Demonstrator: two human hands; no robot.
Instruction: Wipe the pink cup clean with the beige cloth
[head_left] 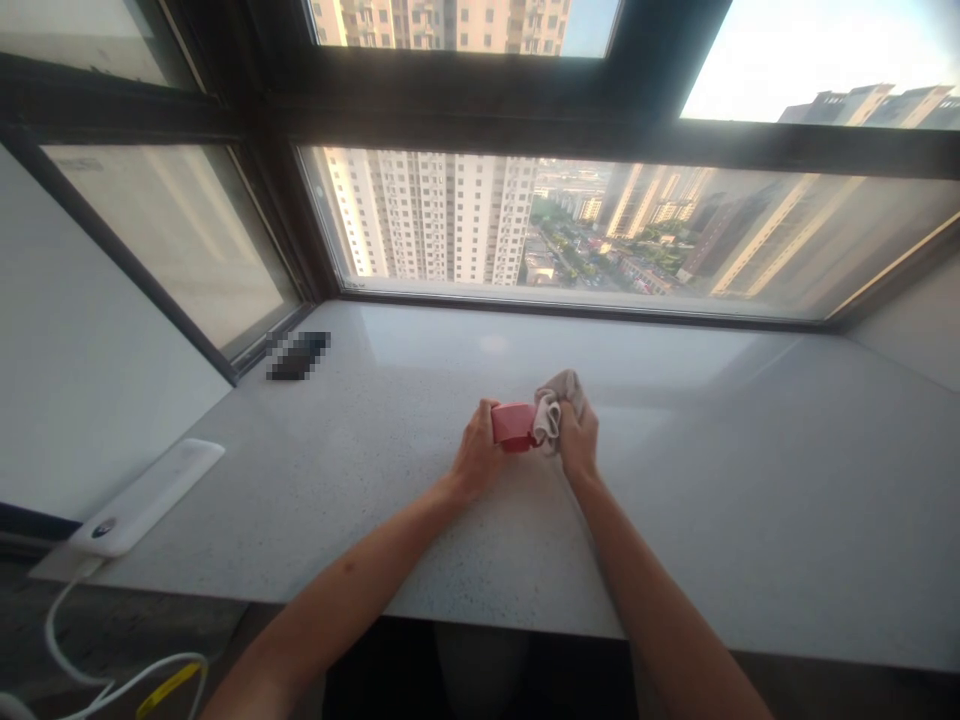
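Note:
Over the middle of the speckled grey-white windowsill, my left hand [478, 447] is closed on the left end of a small red box-like object [514, 426], whose exact kind I cannot make out. Bunched in the fingers of my right hand [580, 440] is a crumpled pale cloth [556, 410]. The cloth touches or overlaps the right end of the red object. My left fingers behind the object and part of the cloth inside my right hand are hidden.
A white power strip [150, 497] lies at the sill's left edge, its white cable [52, 625] hanging over the front. A dark pixelated item [300, 356] rests in the back left corner. Dark window frames [480, 120] border the speckled windowsill [360, 480] behind.

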